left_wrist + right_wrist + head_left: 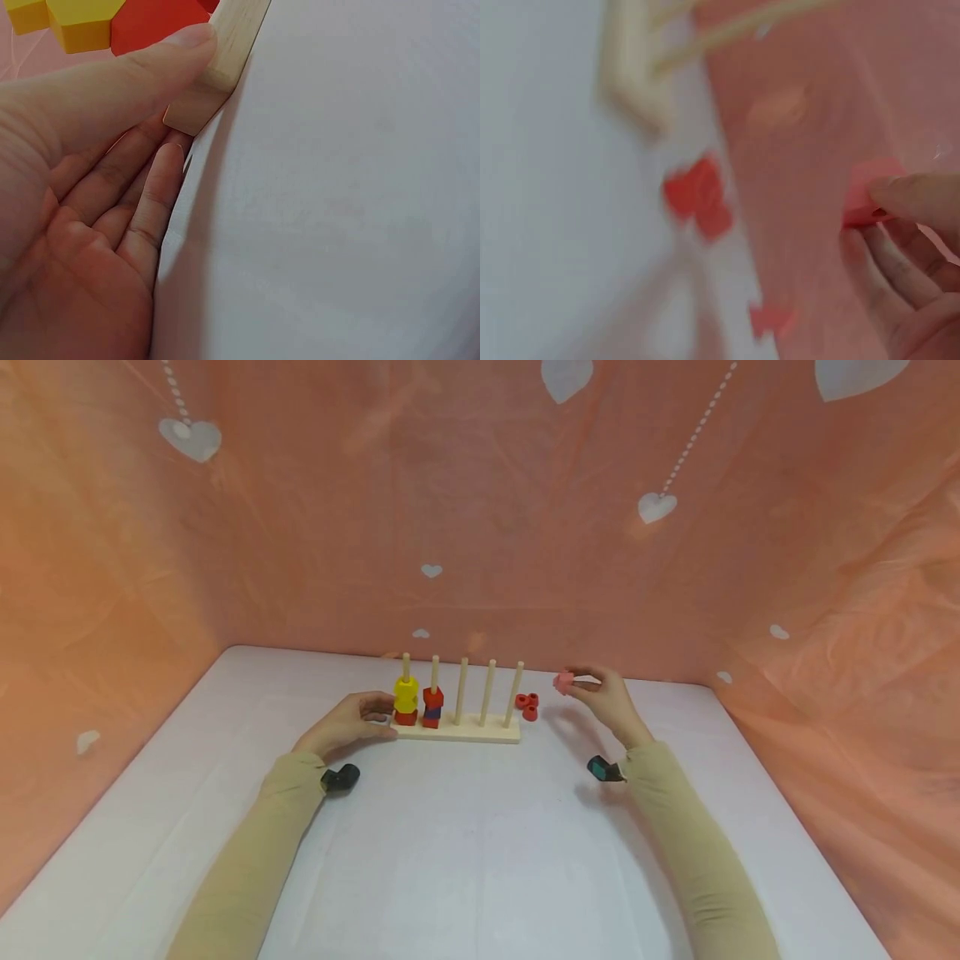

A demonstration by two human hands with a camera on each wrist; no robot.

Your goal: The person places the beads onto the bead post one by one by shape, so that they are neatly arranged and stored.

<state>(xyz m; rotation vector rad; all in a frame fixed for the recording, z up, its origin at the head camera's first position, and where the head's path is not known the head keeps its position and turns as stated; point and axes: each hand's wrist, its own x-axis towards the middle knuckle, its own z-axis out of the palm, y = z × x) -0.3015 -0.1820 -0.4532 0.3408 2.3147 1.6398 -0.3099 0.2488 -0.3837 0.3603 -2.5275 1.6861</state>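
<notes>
A wooden peg stand (pixel 457 734) with several upright pegs sits on the table. My left hand (pixel 352 724) grips the stand's left end, the thumb on its front edge (pixel 217 64) and the other fingers behind and below it. Yellow blocks (pixel 406 693) sit above red on the leftmost peg. Red blocks (pixel 432 697) with a dark blue one between them are on the second peg. Off the table to the right, my right hand (pixel 606 700) pinches a pink block (pixel 562 682) between thumb and fingers. The right wrist view shows this pink block (pixel 866 191) with a small hole.
Three red pieces (pixel 527 705) lie together just right of the stand. Another pinkish-red piece (pixel 771 320), blurred, shows near the table's back edge in the right wrist view. Behind the white table (pixel 480 843) hangs a pink cloth (pixel 480 527) with hearts.
</notes>
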